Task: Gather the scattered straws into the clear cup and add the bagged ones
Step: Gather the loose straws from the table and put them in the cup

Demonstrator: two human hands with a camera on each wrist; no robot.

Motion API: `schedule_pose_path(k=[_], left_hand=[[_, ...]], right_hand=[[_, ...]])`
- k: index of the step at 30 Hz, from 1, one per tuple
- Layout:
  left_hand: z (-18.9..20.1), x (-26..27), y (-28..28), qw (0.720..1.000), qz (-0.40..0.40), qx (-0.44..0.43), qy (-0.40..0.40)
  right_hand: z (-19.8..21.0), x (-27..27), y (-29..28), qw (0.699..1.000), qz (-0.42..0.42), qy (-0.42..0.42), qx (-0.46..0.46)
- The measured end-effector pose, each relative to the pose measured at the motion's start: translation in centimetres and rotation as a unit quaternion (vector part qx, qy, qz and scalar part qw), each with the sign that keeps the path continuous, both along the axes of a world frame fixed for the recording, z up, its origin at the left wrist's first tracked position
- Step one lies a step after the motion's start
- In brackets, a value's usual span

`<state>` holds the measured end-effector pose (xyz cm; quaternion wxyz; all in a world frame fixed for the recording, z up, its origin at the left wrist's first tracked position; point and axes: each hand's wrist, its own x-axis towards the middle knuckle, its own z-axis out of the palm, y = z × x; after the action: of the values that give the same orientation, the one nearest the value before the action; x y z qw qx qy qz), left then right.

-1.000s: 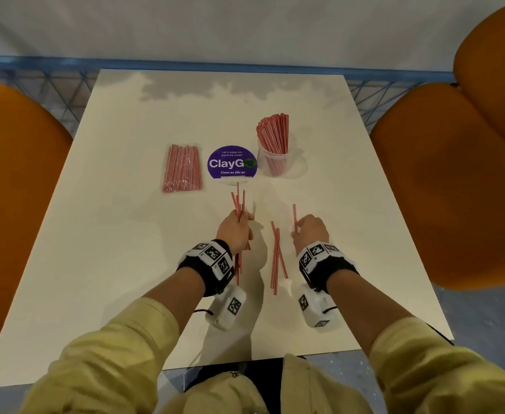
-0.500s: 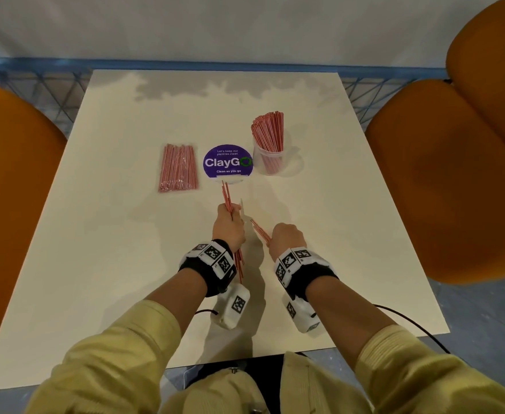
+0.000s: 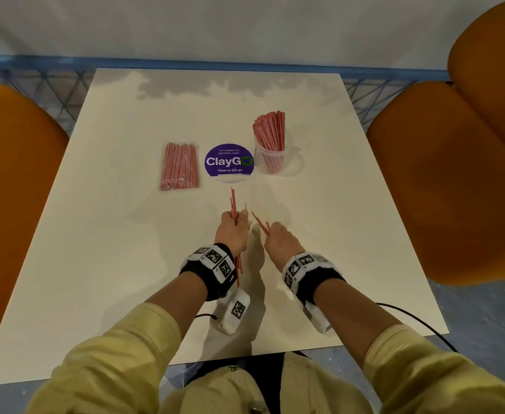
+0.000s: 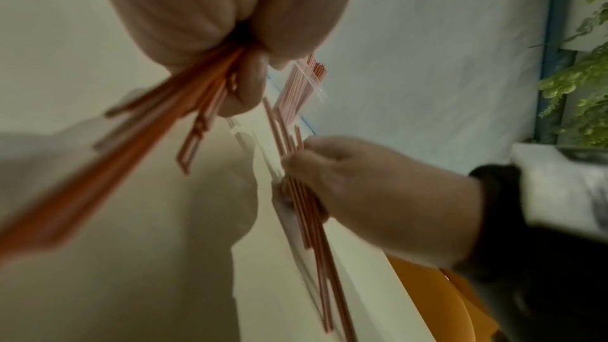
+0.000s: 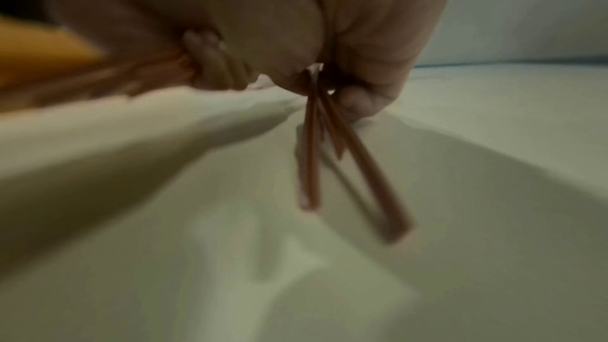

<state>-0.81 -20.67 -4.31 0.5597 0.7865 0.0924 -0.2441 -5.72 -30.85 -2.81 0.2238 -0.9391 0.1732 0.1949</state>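
My left hand (image 3: 232, 227) grips a bundle of red straws (image 3: 233, 204) that stick out past the fist at both ends, held above the table's middle; the same bundle (image 4: 184, 103) shows blurred in the left wrist view. Close beside it, my right hand (image 3: 275, 236) holds a few red straws (image 3: 259, 222) angled up and left; they (image 5: 329, 155) hang from its curled fingers in the right wrist view. The clear cup (image 3: 272, 158) stands at the back right, packed with upright straws (image 3: 270, 130). The bagged straws (image 3: 180, 165) lie flat at the back left.
A round purple ClayGo sticker (image 3: 229, 161) sits between the bag and the cup on the white table (image 3: 110, 249). Orange chairs flank it, one on the left (image 3: 9, 186) and one on the right (image 3: 454, 180). A blue rail (image 3: 185, 59) runs behind the far edge.
My right hand picked the loose straws off the table and moved left, close to the left hand. The left hand kept its bundle, tilting slightly.
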Motion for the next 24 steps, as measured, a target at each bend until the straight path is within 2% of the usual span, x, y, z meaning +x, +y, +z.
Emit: schedule_pose_path(k=[2, 4, 10, 14, 18, 21, 24], left_hand=[[0.1, -0.3, -0.1, 1.0, -0.023, 0.013, 0.001], [0.5, -0.5, -0.4, 0.999, -0.038, -0.014, 0.004], [1.5, 0.0, -0.4, 0.999, -0.024, -0.019, -0.04], [1.9, 0.7, -0.2, 0.998, 0.0, 0.002, -0.065], [1.8, 1.5, 0.3, 0.996, 0.058, 0.0, -0.071], [2.3, 1.5, 0.5, 0.997, 0.028, 0.012, -0.068], [2.5, 0.8, 0.0, 0.998, -0.021, 0.004, -0.067]], right_hand=[[0.7, 0.4, -0.1, 0.996, -0.022, -0.002, 0.086], [1.7, 0.7, 0.2, 0.99, -0.013, -0.011, 0.141], [2.8, 1.4, 0.9, 0.979, 0.0, -0.067, 0.195], [2.4, 1.6, 0.8, 0.965, -0.05, -0.15, 0.209], [2.7, 2.0, 0.1, 0.931, -0.151, -0.171, 0.283], [3.1, 2.5, -0.4, 0.922, -0.181, -0.167, 0.298], [3.7, 3.1, -0.1, 0.934, -0.143, -0.142, 0.295]])
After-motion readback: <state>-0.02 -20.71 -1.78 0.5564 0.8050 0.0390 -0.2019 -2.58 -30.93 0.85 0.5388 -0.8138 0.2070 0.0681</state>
